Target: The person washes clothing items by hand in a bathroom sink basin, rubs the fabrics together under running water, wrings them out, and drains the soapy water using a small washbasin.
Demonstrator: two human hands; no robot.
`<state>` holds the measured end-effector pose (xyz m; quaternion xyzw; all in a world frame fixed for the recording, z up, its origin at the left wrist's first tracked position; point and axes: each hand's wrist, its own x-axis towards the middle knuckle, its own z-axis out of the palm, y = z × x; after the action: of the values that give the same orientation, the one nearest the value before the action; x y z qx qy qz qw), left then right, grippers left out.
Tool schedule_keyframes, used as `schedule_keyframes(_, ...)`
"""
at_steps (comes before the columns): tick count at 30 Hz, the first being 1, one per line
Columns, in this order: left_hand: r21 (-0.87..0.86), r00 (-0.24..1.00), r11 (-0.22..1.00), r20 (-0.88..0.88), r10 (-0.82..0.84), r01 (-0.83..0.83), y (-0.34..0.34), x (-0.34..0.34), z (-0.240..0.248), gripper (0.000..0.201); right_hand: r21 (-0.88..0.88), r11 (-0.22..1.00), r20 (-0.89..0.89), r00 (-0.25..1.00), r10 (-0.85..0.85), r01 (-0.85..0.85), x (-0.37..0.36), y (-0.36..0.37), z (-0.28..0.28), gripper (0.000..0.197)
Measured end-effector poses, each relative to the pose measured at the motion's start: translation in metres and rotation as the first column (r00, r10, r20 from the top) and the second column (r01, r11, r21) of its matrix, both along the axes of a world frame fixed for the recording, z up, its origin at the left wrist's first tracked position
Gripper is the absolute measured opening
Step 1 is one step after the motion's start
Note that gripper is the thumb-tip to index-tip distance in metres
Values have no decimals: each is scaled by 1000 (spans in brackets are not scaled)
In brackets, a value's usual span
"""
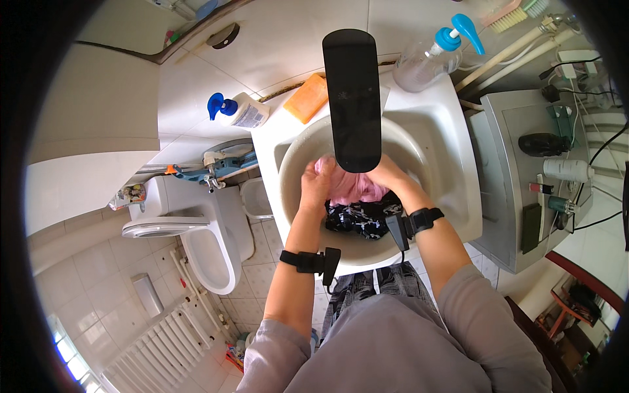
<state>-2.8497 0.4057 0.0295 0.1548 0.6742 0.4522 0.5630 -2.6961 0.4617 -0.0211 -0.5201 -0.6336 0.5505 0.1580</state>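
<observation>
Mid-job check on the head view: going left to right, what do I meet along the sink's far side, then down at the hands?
Far side: white bottle with blue pump, orange bar, black rounded panel, clear bottle with blue pump.
At the hands: left hand, pink cloth, right hand.

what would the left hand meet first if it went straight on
Beyond the pink cloth in its grip, the left hand would probably meet the basin's far wall first, though depth is unclear.
</observation>
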Motion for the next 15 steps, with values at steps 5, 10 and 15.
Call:
schedule_keyframes(5,-225,583,895,-693,-425,385,-25,-19,-70,64,29,987,464,873,-152,156,-23,-17,15,47)
schedule_keyframes(10,-297,797,881,-388,-463,367,-5,-34,-55,46,177,984,361,930,-70,6,-10,-3,-11,30)
schedule_keyframes(15,-118,746,964,614,259,-238,1,-19,-27,61,-85,975,-411,884,-223,206,-41,-28,18,19)
